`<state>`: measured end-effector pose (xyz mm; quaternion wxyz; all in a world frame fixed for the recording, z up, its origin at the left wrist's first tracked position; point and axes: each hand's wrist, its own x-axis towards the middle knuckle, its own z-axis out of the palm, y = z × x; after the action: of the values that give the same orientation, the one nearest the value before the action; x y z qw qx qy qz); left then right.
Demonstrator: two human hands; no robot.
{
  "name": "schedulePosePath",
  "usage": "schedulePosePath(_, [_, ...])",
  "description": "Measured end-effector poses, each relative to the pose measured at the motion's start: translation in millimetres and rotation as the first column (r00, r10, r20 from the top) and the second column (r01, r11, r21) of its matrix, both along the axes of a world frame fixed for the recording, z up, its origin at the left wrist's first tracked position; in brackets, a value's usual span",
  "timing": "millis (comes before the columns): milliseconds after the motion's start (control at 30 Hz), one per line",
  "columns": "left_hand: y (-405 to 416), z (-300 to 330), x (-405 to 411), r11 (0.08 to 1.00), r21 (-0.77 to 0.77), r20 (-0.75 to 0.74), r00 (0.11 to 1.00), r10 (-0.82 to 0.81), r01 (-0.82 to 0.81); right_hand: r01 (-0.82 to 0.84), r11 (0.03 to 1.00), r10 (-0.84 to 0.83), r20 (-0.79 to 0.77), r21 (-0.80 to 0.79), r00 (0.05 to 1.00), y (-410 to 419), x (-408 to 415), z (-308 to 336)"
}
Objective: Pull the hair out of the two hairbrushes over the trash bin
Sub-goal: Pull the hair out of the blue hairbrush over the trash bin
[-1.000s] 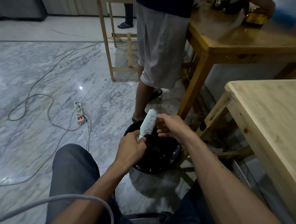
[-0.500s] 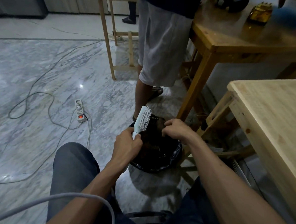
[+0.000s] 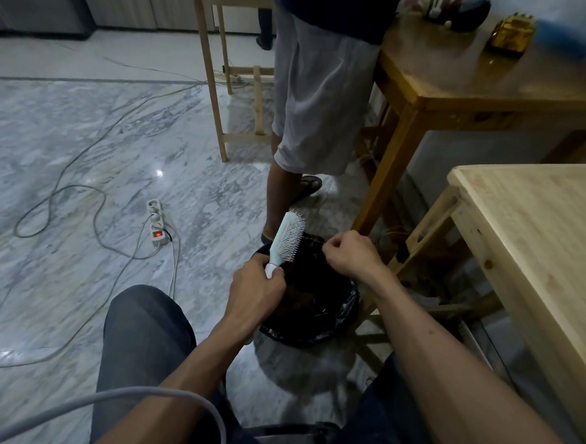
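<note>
A white hairbrush (image 3: 286,237) stands upright over the trash bin (image 3: 342,314), which has a black liner. My left hand (image 3: 256,290) grips the brush by its handle, bristles facing right. My right hand (image 3: 348,254) hovers over the bin's far right side, apart from the brush, its fingers curled with thumb and fingertips pinched together. Whether hair is between those fingers is too fine to tell. Dark hair seems to lie inside the bin. A second hairbrush is not in view.
A person in grey shorts (image 3: 318,96) stands just behind the bin. A light wooden table (image 3: 536,257) is at my right, a darker wooden table (image 3: 471,81) behind it. A power strip (image 3: 156,223) and cables lie on the marble floor at left.
My right hand drew away from the bristles to the right, over the bin. The brush tilted slightly left and stayed in my left hand.
</note>
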<state>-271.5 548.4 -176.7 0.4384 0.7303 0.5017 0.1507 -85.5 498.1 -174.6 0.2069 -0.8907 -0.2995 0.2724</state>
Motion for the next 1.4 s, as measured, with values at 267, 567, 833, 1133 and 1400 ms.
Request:
schedulePosePath(267, [1.2,-2.4,-0.4,0.980,-0.137,0.036,0.990,-0.137,0.141,0.382,0.887,-0.069,-0.742,0.261,0.667,14.7,-19.4,-1.0])
schedulePosePath(567, [5.2,-12.1,-6.4,0.993,-0.091,0.033,0.997,-0.074,0.077,0.385,0.896,-0.281,-0.388,0.223,0.878,6.3,-8.8,-3.9])
schedulePosePath(833, [2.4,-4.2,3.8,0.998,-0.047,0.041,0.999,-0.027,0.029,0.226,0.971,-0.187,-0.342,0.079,0.921,10.0,-15.1,-10.0])
schedulePosePath(1133, [5.2,-8.3,-0.4,0.994,0.082,-0.002,0.998,-0.069,0.069,0.326,0.907,-0.007,-0.765,0.266,0.644,9.5,-23.6,-10.4])
schedulePosePath(1400, [16.8,-19.4,-11.4,0.988,0.154,-0.089,0.996,0.018,-0.004,0.362,0.925,-0.255,-0.517,0.114,0.817,4.4,-12.5,-6.7])
